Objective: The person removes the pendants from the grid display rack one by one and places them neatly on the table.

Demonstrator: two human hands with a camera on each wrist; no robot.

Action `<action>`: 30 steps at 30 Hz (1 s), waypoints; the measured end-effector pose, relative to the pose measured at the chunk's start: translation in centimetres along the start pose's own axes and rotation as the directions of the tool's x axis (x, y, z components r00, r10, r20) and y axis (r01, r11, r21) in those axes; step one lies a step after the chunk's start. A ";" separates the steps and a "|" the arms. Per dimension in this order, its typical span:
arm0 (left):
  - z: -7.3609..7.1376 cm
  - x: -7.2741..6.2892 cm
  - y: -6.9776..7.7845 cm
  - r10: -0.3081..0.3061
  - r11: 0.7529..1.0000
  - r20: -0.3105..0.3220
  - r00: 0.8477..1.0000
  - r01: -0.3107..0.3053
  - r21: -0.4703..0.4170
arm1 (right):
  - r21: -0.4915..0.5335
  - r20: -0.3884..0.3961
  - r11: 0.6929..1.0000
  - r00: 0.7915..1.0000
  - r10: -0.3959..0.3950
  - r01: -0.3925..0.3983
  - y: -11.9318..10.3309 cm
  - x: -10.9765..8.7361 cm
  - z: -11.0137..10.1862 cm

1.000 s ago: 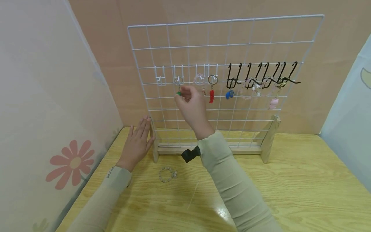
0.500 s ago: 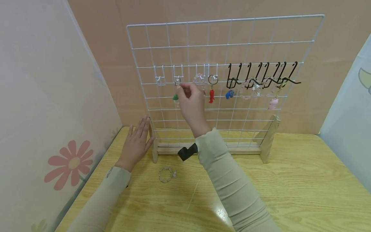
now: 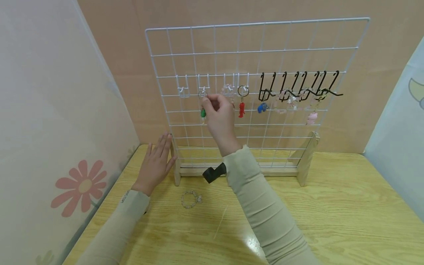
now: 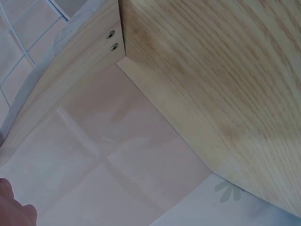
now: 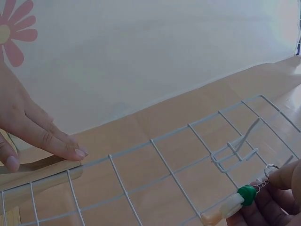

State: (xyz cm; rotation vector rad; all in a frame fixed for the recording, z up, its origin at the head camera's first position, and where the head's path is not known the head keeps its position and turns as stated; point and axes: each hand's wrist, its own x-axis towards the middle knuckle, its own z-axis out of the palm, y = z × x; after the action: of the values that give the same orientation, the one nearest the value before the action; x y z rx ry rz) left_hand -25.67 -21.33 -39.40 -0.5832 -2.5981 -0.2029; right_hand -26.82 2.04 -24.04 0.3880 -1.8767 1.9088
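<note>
My right hand (image 3: 221,117) pinches a keychain (image 5: 246,194) just below its metal ring. A green-topped charm with a pale, orange-tipped lower part dangles from its short chain. The ring (image 3: 202,92) overlaps the second white hook from the left on the white wire grid rack (image 3: 258,24). My left hand (image 3: 155,165) rests with straight fingers against the wooden upright (image 3: 177,169) at the rack's left end. In the right wrist view, the left fingertips (image 5: 77,153) lie at the grid's side edge. Only a bit of the left fingers (image 4: 16,212) shows in the left wrist view.
A beaded bracelet (image 3: 188,199) lies on the wooden table before the rack. Along the hook row hang a red keychain (image 3: 241,109), a blue elephant charm (image 3: 262,108), a pink charm (image 3: 312,118) and beaded bracelets. The leftmost white hook (image 3: 183,92) carries nothing. Black hooks fill the right side.
My right hand has shifted from the green charm up to just under the ring. The ring has turned and the charm has swung a little. My left hand has stayed in place.
</note>
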 end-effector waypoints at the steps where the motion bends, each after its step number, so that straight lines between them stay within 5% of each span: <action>1: 0.0 0.0 0.0 0.001 1.000 -0.001 1.000 -0.001 0.000 | 0.011 0.000 1.000 1.000 0.003 -0.003 -0.1 0.0 0.0; 23: 0.1 0.1 -0.1 0.009 1.000 -0.010 1.000 -0.009 0.015 | 0.054 0.053 0.996 0.996 -0.072 0.069 -1.4 -1.4 -1.4; 30: 0.1 0.0 -0.1 0.008 1.000 -0.006 1.000 -0.008 0.021 | 0.069 0.111 0.998 0.994 -0.020 0.013 -0.7 -3.2 -2.0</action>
State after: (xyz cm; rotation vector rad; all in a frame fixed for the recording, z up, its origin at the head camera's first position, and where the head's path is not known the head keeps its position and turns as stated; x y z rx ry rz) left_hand -25.76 -21.37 -39.47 -0.5845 -2.5884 -0.1747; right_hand -23.55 3.68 -25.09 0.5405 -1.8754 1.9814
